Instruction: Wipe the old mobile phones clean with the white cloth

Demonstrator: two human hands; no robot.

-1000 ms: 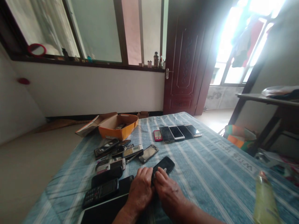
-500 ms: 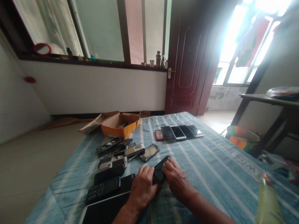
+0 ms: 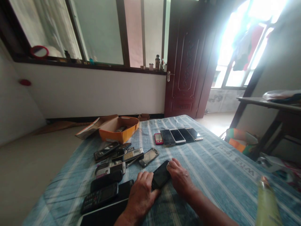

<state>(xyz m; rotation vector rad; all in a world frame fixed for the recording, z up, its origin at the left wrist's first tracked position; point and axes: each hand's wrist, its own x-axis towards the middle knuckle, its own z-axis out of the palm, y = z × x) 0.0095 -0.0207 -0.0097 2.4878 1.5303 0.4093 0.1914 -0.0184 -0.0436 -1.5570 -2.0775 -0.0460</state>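
Black phone flat on striped cloth, between both hands, long axis near-left to far-right. Left hand clamps near end. Right hand fingertips touch far end, grip unclear.

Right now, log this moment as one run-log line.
left hand: holding black phone | right hand: touching black phone | under: striped cloth

Right hand slid forward along black phone, apparently

You have five flat phones in the far row — one red, four dark — one black glossy smartphone nearest, one orange cardboard box, one yellow-green plastic bottle.
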